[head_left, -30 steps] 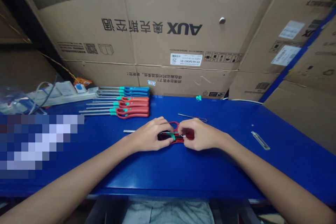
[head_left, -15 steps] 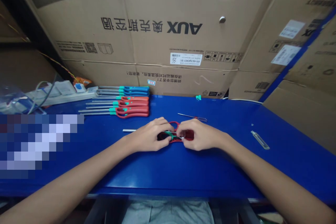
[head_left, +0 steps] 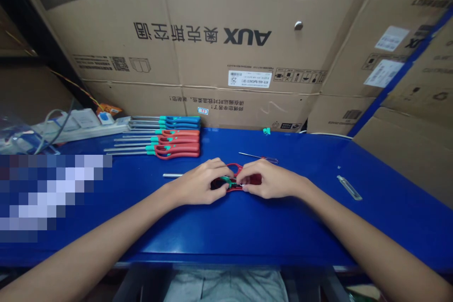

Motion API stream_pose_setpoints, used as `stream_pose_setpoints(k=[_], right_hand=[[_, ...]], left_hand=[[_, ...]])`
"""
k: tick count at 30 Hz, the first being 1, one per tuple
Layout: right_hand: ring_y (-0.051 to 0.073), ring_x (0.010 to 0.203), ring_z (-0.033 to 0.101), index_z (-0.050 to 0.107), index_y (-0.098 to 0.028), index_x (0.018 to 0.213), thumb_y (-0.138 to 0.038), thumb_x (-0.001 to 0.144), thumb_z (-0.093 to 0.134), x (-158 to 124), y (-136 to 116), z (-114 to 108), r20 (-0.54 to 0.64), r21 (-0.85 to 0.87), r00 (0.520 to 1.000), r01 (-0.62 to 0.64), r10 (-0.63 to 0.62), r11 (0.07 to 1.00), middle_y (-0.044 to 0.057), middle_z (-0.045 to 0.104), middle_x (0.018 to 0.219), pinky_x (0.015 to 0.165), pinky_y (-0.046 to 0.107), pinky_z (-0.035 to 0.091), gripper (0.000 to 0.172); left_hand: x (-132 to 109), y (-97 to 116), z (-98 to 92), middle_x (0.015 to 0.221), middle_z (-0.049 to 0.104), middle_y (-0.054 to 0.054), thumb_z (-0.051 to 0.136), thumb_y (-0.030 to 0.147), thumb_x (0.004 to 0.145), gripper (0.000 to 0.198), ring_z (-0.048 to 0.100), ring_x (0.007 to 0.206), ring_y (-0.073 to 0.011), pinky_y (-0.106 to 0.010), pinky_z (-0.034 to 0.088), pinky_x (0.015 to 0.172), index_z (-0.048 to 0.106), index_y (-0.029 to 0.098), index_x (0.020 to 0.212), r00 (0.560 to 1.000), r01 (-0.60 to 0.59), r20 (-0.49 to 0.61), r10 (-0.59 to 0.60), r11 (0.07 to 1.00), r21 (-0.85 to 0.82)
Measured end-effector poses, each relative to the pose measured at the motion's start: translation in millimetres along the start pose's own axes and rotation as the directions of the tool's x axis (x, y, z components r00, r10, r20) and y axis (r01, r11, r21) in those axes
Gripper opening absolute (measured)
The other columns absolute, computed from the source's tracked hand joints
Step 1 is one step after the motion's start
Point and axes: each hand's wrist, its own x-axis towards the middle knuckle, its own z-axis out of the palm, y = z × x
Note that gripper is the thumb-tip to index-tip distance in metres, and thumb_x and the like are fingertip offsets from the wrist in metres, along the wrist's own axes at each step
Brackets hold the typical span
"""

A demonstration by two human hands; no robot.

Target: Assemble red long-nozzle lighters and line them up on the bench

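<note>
A red utility lighter point(head_left: 255, 180) lies on the blue table with its handle casing opened, showing green and dark parts inside. Its metal tube point(head_left: 172, 175) sticks out to the left beyond my left hand point(head_left: 201, 181). That hand is closed around the front of the handle, thumb and fingers pressing on it near the green part point(head_left: 226, 180). Over the rear half of the handle, my right hand point(head_left: 271, 179) pinches a small white part point(head_left: 243, 187) at its fingertips. My fingers hide much of the inside. Behind the right hand rests a screwdriver point(head_left: 260, 156).
Several red and blue lighters point(head_left: 179, 151) are lined up at the back left, beside a power strip point(head_left: 95, 131) with plugs and cables. A clear plastic piece point(head_left: 349, 188) lies to the right. Cardboard sheets point(head_left: 212, 0) stand behind the table point(head_left: 219, 236).
My right fingertips have shifted slightly left and down inside the open casing, with the white part. My left hand stays nearly in place on the lighter.
</note>
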Motion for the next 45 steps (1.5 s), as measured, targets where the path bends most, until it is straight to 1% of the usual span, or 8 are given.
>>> stream_pose_setpoints(k=[6, 9, 15, 20, 29, 37, 41, 45], right_hand=[[0.014, 0.072, 0.062, 0.067, -0.015, 0.088, -0.015, 0.078, 0.062, 1.5, -1.8, 0.4, -0.004, 0.057, 0.996, -0.092, 0.092, 0.994, 0.004, 0.069, 0.081, 0.067, 0.025, 0.049, 0.011], [0.014, 0.072, 0.062, 0.068, -0.015, 0.087, -0.015, 0.078, 0.061, 0.7, -1.5, 0.2, -0.001, 0.050, 0.997, -0.076, 0.077, 0.996, 0.004, 0.070, 0.082, 0.067, 0.025, 0.049, 0.011], [0.013, 0.069, 0.062, 0.067, -0.015, 0.087, -0.007, 0.072, 0.057, 0.5, -2.0, 1.1, -0.009, 0.040, 0.997, -0.078, 0.078, 0.996, 0.003, 0.069, 0.080, 0.066, 0.024, 0.048, 0.020], [0.012, 0.065, 0.061, 0.066, -0.015, 0.084, -0.007, 0.073, 0.059, 1.8, -2.7, 1.4, -0.010, 0.065, 0.994, -0.108, 0.109, 0.992, 0.002, 0.068, 0.075, 0.062, 0.023, 0.048, 0.016], [0.015, 0.075, 0.061, 0.067, -0.016, 0.089, -0.016, 0.085, 0.056, 1.5, -1.1, -1.3, 0.028, -0.010, 0.993, -0.115, 0.115, 0.993, 0.005, 0.071, 0.088, 0.069, 0.027, 0.046, 0.012], [0.013, 0.067, 0.057, 0.064, -0.014, 0.089, -0.015, 0.082, 0.058, 1.1, -0.5, 0.3, 0.045, 0.028, 0.991, -0.129, 0.128, 0.991, 0.005, 0.067, 0.080, 0.061, 0.024, 0.044, 0.010], [0.014, 0.069, 0.058, 0.065, -0.015, 0.089, -0.014, 0.084, 0.054, 1.9, -1.3, 0.0, 0.035, -0.007, 0.993, -0.114, 0.115, 0.993, 0.006, 0.069, 0.085, 0.062, 0.024, 0.043, 0.012], [0.014, 0.070, 0.058, 0.065, -0.015, 0.089, -0.021, 0.088, 0.053, 1.7, -1.9, 0.3, 0.031, -0.006, 0.992, -0.120, 0.120, 0.993, 0.006, 0.070, 0.086, 0.062, 0.024, 0.043, 0.013]], left_hand=[[-0.2, -1.1, 1.7, 0.095, 0.064, -0.007, 0.051, 0.022, 0.086, 0.019, 0.056, 0.093, -0.0203, -0.035, 0.047, 0.086, 0.064, 0.017, 0.100, 1.000, -0.006, 0.001, 0.006, 1.000, 0.005], [0.4, -1.7, 2.4, 0.098, 0.064, -0.008, 0.051, 0.024, 0.088, 0.020, 0.055, 0.096, -0.0208, -0.035, 0.046, 0.088, 0.065, 0.017, 0.101, 1.000, 0.001, 0.014, -0.001, 1.000, 0.001], [1.1, -1.7, 2.4, 0.097, 0.064, -0.008, 0.050, 0.023, 0.088, 0.016, 0.055, 0.096, -0.0205, -0.035, 0.046, 0.089, 0.064, 0.017, 0.095, 1.000, 0.006, 0.014, -0.006, 1.000, -0.011], [0.7, -1.7, 1.5, 0.095, 0.062, -0.007, 0.049, 0.022, 0.088, 0.016, 0.055, 0.095, -0.0200, -0.033, 0.046, 0.087, 0.063, 0.017, 0.096, 1.000, 0.004, 0.015, -0.004, 1.000, -0.014], [-0.3, -3.4, -0.2, 0.098, 0.062, -0.008, 0.049, 0.023, 0.090, 0.017, 0.056, 0.097, -0.0199, -0.033, 0.046, 0.088, 0.063, 0.017, 0.097, 1.000, 0.015, 0.024, -0.014, 1.000, -0.022], [-1.3, -6.2, -0.9, 0.098, 0.062, -0.007, 0.048, 0.024, 0.091, 0.018, 0.058, 0.095, -0.0189, -0.031, 0.046, 0.086, 0.063, 0.017, 0.099, 1.000, 0.007, 0.027, -0.006, 1.000, -0.007], [-0.8, -5.6, -1.9, 0.097, 0.062, -0.008, 0.047, 0.024, 0.092, 0.019, 0.058, 0.094, -0.0190, -0.031, 0.046, 0.085, 0.063, 0.016, 0.100, 1.000, 0.006, 0.029, -0.006, 1.000, -0.007], [-0.6, -5.5, -2.4, 0.098, 0.063, -0.008, 0.047, 0.024, 0.092, 0.019, 0.058, 0.095, -0.0192, -0.031, 0.046, 0.085, 0.063, 0.016, 0.099, 0.999, 0.008, 0.032, -0.007, 1.000, -0.004]])
